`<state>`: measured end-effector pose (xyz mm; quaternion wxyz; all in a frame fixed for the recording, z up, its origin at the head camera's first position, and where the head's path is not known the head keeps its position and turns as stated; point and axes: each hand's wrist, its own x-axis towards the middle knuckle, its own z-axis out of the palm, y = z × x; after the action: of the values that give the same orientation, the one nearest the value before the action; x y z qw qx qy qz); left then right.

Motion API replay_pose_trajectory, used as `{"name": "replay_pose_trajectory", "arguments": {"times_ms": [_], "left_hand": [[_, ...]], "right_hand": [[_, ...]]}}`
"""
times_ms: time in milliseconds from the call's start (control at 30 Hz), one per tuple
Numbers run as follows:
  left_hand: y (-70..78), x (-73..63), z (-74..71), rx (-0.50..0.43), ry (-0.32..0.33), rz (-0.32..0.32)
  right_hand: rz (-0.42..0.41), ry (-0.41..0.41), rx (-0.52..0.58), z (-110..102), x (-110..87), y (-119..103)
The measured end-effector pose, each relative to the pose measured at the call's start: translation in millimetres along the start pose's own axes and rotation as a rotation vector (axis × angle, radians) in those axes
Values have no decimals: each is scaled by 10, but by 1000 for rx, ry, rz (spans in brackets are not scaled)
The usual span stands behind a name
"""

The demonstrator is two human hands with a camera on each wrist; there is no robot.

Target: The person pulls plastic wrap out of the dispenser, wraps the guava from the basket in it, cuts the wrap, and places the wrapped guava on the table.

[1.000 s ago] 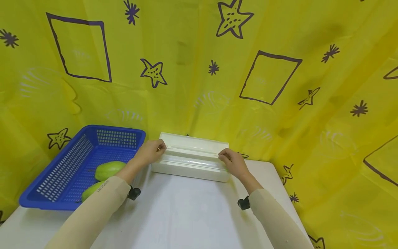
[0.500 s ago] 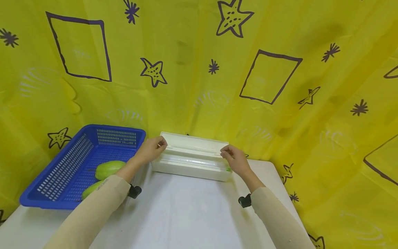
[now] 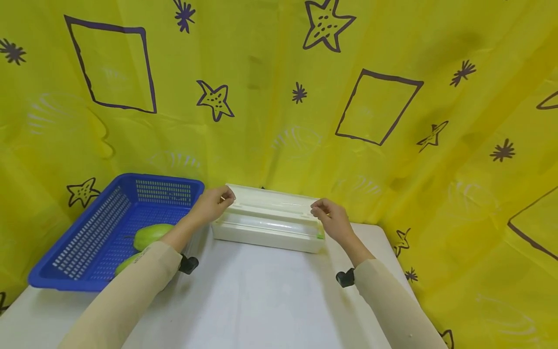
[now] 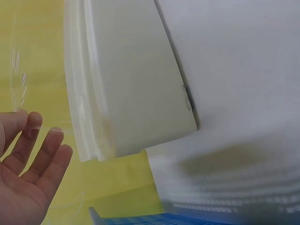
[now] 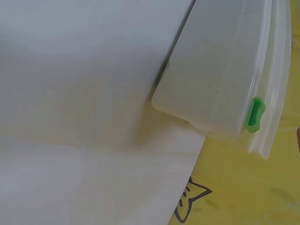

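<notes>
A long white cling film dispenser (image 3: 266, 238) stands at the back of the table with its lid (image 3: 271, 198) raised and a clear roll (image 3: 270, 224) inside. My left hand (image 3: 208, 206) is over its left end. In the left wrist view, the thumb and forefinger of that hand (image 4: 28, 173) pinch the edge of clear cling film (image 4: 19, 77). Over the right end, my right hand (image 3: 336, 222) has thumb and forefinger together, pinching the film's other corner. A green piece (image 5: 255, 115) sits on the dispenser's rim; the right hand is outside the right wrist view.
To the left, a blue plastic basket (image 3: 39, 280) holds green pear-shaped fruits (image 3: 150, 236), partly behind the left forearm. The table (image 3: 270, 300) has a white cover. A yellow patterned curtain (image 3: 261, 135) hangs right behind the dispenser and along the right side.
Both hands have risen slightly from the dispenser, the right one also shifting a little to the right. The green piece at the right end has come into sight.
</notes>
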<state>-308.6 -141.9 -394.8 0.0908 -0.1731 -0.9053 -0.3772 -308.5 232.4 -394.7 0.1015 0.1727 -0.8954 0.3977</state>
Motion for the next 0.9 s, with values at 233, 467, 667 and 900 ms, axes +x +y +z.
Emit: {"name": "replay_pose_trajectory", "arguments": {"times_ms": [233,467,667,900], "left_hand": [[30,-11,-32,-23,47,28],[71,-13,-61,-39,60,41],[100,-18,-87,-61,59,34],[167,-31,-136,-69,51,42]], "right_hand": [[-24,0,13,-30,10,-48],[-11,10,18,-69,-1,-107],[-13,18,17,-102,-1,-143],[-44,32,12,-151,-6,-176]]}}
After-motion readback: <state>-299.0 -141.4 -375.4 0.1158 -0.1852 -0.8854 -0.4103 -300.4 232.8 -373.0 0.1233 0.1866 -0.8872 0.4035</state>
